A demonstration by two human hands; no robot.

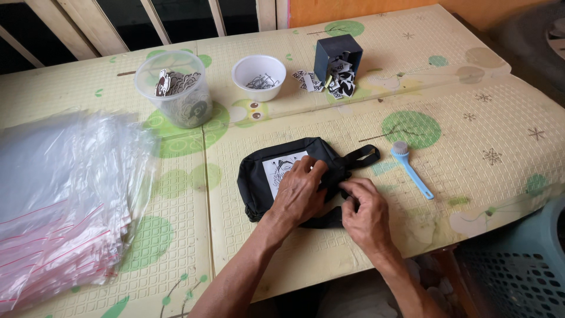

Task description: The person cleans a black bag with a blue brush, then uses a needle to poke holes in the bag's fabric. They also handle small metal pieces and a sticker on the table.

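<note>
while the fingers of the left hand [300, 191] lie spread and pressed flat on the small black bag [294, 176] at the middle of the frame, seemingly to pin it to the mat, the right hand [365, 215] has its fingertips drawn together, pinching the bag's dark edge just beside the left thumb. a white printed patch shows on the bag's face above the left knuckles, and its strap loop [362, 157] trails toward the right. just right of that lies a light blue brush [412, 171], within easy reach. along the top sit a clear tub [176, 88], a white bowl [259, 76] and a dark box [336, 58] spilling printed tags. clear plastic bags [65, 194] are heaped at the left.
</note>
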